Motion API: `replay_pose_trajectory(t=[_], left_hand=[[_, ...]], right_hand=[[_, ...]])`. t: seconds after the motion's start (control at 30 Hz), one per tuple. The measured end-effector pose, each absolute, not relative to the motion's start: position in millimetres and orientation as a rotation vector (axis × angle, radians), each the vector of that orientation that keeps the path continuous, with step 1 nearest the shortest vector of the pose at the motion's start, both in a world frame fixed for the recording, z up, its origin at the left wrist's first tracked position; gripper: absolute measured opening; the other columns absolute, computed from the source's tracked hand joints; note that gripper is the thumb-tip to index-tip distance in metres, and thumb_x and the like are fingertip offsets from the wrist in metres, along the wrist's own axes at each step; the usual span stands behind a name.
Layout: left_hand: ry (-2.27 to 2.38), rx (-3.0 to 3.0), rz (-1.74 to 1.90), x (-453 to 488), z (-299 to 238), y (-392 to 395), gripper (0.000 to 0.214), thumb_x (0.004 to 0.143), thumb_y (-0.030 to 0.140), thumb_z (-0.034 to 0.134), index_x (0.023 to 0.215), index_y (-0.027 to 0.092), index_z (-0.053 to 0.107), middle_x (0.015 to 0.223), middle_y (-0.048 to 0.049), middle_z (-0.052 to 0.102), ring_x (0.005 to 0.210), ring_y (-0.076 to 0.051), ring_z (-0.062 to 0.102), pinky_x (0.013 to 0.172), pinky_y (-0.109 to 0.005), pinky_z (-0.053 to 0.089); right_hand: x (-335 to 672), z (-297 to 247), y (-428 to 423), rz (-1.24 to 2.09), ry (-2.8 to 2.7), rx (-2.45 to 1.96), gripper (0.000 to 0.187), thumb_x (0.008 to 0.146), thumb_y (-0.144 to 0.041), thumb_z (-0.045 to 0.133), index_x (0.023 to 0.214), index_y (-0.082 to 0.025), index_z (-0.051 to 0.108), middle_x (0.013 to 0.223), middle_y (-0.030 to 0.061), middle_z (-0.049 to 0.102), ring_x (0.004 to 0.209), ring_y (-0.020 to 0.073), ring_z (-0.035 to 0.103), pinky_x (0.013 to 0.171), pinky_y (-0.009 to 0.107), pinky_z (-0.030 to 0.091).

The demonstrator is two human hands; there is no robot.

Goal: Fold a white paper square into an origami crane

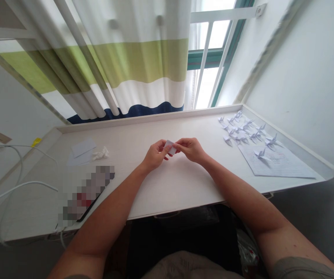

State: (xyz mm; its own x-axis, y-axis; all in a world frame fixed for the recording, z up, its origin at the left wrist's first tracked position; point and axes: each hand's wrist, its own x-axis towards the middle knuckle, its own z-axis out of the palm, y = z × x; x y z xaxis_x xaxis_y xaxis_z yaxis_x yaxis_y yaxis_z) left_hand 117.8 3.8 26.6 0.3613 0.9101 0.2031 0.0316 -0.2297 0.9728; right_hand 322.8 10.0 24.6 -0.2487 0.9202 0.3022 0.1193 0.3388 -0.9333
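A small folded piece of white paper [170, 146] is held between my two hands, above the middle of the white desk [167, 186]. My left hand [156, 154] grips its left side, the thumb lying on the front of the paper. From the other side, my right hand [192, 149] pinches the right edge between thumb and fingers. Several folded white paper cranes [248, 130] stand together on the right part of the desk. One crane [261, 154] sits apart, nearer to me, on a lined sheet of paper [283, 166].
At the left lie flat white paper sheets [82, 149] and a crumpled white tissue [101, 154]. A blurred-out dark-edged device [88, 195] rests near the front left, by white cables [21, 186]. A raised rim [149, 116] runs along the back, below the striped curtain [137, 58].
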Motion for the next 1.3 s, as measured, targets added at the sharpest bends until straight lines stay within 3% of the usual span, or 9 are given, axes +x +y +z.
replay_pose_trajectory(t=[0.17, 0.33, 0.73, 1.0, 1.2, 1.3], left_hand=[[0.89, 1.583, 1.127, 120.4, 27.1, 2.7, 0.055, 0.089, 0.071, 0.072, 0.097, 0.017, 0.073, 0.086, -0.0074, 0.076, 0.08, -0.02, 0.074, 0.059, -0.027, 0.062], [0.967, 1.548, 1.242, 120.9, 25.4, 3.5, 0.049, 0.086, 0.065, 0.079, 0.091, 0.016, 0.075, 0.082, -0.0055, 0.076, 0.074, -0.018, 0.072, 0.059, -0.027, 0.06], [0.968, 1.496, 1.263, 123.7, 29.2, 3.3, 0.047, 0.083, 0.063, 0.08, 0.094, 0.018, 0.083, 0.093, -0.0078, 0.082, 0.083, -0.021, 0.076, 0.064, -0.029, 0.062], [0.972, 1.454, 1.191, 118.9, 30.2, 4.8, 0.051, 0.08, 0.065, 0.082, 0.093, 0.016, 0.081, 0.084, -0.0067, 0.079, 0.078, -0.019, 0.074, 0.064, -0.03, 0.064], [0.934, 1.479, 1.207, 117.9, 28.4, 9.1, 0.051, 0.084, 0.066, 0.079, 0.096, 0.017, 0.079, 0.092, -0.0072, 0.079, 0.083, -0.019, 0.073, 0.065, -0.028, 0.064], [0.987, 1.505, 1.261, 118.4, 28.6, 10.1, 0.048, 0.084, 0.064, 0.08, 0.095, 0.018, 0.077, 0.093, -0.0071, 0.077, 0.084, -0.018, 0.07, 0.059, -0.024, 0.059]], right_hand=[[323.8, 26.4, 9.6, 1.031, -1.657, -0.935, 0.047, 0.085, -0.066, 0.079, 0.08, -0.02, 0.079, 0.073, 0.0056, 0.078, 0.071, 0.0202, 0.073, 0.071, 0.036, 0.059], [323.1, 25.8, 9.4, 1.041, -1.698, -0.926, 0.046, 0.086, -0.064, 0.079, 0.078, -0.019, 0.079, 0.071, 0.0052, 0.076, 0.068, 0.0194, 0.069, 0.067, 0.034, 0.054], [316.5, 21.4, 9.4, 0.974, -1.554, -0.919, 0.041, 0.084, -0.063, 0.082, 0.087, -0.022, 0.082, 0.077, 0.0052, 0.079, 0.07, 0.0204, 0.071, 0.066, 0.035, 0.055], [318.9, 21.3, 9.2, 0.891, -1.613, -0.959, 0.039, 0.086, -0.063, 0.079, 0.085, -0.024, 0.083, 0.082, 0.0053, 0.081, 0.076, 0.0222, 0.072, 0.072, 0.037, 0.056], [320.8, 22.7, 10.1, 0.984, -1.645, -0.913, 0.041, 0.088, -0.063, 0.077, 0.097, -0.024, 0.083, 0.089, 0.0061, 0.081, 0.081, 0.0222, 0.072, 0.076, 0.038, 0.057], [321.3, 22.3, 10.8, 0.866, -1.7, -0.924, 0.037, 0.094, -0.06, 0.072, 0.095, -0.025, 0.084, 0.089, 0.006, 0.079, 0.082, 0.022, 0.07, 0.077, 0.038, 0.056]])
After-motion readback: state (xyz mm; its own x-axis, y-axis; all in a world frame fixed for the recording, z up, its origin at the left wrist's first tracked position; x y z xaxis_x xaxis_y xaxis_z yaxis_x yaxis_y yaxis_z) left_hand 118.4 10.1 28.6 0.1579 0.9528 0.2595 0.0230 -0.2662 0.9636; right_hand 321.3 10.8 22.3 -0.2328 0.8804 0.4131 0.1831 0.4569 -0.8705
